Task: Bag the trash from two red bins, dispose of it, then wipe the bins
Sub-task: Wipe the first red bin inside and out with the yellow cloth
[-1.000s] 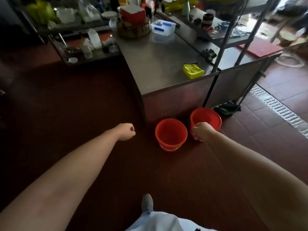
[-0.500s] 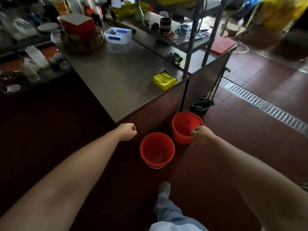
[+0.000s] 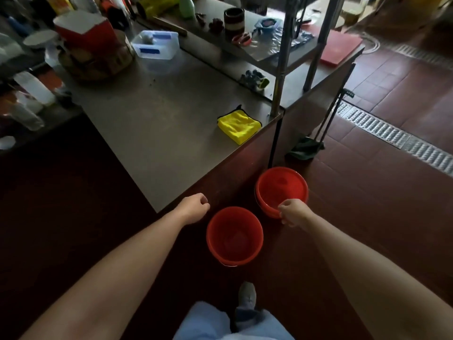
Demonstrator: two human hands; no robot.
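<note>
My left hand [image 3: 193, 208] and right hand [image 3: 293, 213], fingers curled on nothing, hover over the near red bin [image 3: 234, 236] and far red bin [image 3: 282, 187] on the floor by the counter [image 3: 159, 133] corner, yellow cloth [image 3: 239, 126] handy above for wiping

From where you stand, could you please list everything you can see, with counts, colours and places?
Nearer bin: one, red, floor at counter's corner.
Farther bin: one, red, floor beside counter's end.
Cloth: one, yellow, counter's edge.
Counter: one, steel grey, ahead.
Tub: one, clear with blue label, on counter.
Box: one, red and white, counter's far left.
Board: one, red, counter's far right.
Drain grate: one, grey, floor on right.
Left hand: one, bare, curled, empty, by counter's corner.
Right hand: one, bare, curled, empty, over farther bin's rim.
</note>
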